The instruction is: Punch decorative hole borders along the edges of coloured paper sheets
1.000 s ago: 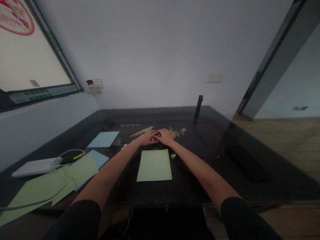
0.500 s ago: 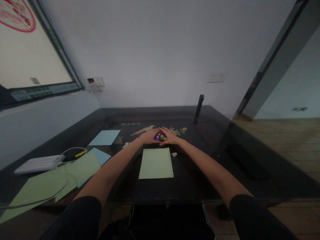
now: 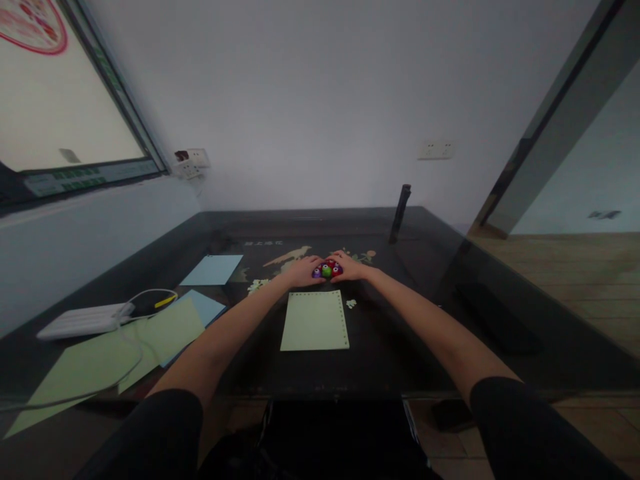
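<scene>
Past the far edge of a pale green sheet (image 3: 315, 321) with punched holes, a cluster of small shiny coloured balls (image 3: 327, 269) rests on the dark table. They are purple, green and red, with white eye-like spots. My left hand (image 3: 305, 271) curves around the cluster from the left, fingers on its side. From the right, my right hand (image 3: 349, 267) cups it the same way. Fingertips of both hands come close together behind the balls. Small pale scraps (image 3: 351, 303) lie right of the sheet, and a larger pile of scraps (image 3: 257, 285) sits by my left wrist.
At the left are a light blue sheet (image 3: 213, 270), overlapping green sheets (image 3: 100, 360), a white box-shaped device (image 3: 85, 321) with a cable, and a yellow-marked dark object (image 3: 163, 302). A black upright stick (image 3: 400, 213) stands at the back right. A dark flat object (image 3: 495, 317) lies far right.
My hands have moved slightly apart, and the cluster of balls between them shows wider. The right hand has shifted a little to the right. The whole view has tilted slightly.
</scene>
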The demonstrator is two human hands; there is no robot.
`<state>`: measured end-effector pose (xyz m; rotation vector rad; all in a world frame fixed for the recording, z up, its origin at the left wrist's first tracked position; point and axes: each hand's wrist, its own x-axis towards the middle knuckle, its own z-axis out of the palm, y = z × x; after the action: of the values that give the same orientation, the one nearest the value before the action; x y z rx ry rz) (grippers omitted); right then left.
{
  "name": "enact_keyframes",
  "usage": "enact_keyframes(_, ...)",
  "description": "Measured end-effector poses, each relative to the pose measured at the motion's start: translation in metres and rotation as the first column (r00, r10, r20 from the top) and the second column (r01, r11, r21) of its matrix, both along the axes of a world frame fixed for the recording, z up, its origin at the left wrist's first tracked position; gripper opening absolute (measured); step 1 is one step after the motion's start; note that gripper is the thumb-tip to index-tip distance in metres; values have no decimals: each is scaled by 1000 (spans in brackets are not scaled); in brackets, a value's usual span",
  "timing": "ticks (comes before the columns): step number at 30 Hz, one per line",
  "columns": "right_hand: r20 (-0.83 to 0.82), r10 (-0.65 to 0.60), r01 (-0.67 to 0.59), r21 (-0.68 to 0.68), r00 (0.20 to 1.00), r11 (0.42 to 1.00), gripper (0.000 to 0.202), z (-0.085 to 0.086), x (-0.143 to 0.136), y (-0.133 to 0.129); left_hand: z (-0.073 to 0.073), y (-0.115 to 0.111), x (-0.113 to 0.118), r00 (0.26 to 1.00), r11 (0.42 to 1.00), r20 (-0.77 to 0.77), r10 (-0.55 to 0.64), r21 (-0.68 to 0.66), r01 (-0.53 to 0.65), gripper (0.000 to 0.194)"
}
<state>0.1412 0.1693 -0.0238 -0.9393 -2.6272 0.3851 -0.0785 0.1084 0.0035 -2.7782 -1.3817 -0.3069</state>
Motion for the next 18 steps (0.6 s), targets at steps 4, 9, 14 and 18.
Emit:
enact_keyframes(4,-40,38,-36,39,998,999,67,2,4,-9,-1,-4,2,997,997,21,74,-8,-74,64)
enact_keyframes(9,-102,48,-35,122,994,992,59,-7,7,-21,-5,-1,2,992,993,36,117,-13,-117,72)
enact_keyframes(14,-112,-14,29,135,994,990,57,-16,2,-27,-7,7,0,999,998,8,51,-23,-50,71)
enact_keyframes(18,-130,-19,35,126,991,991,64,-17,-1,-28,-6,12,0,999,999,11,40,-32,-39,75)
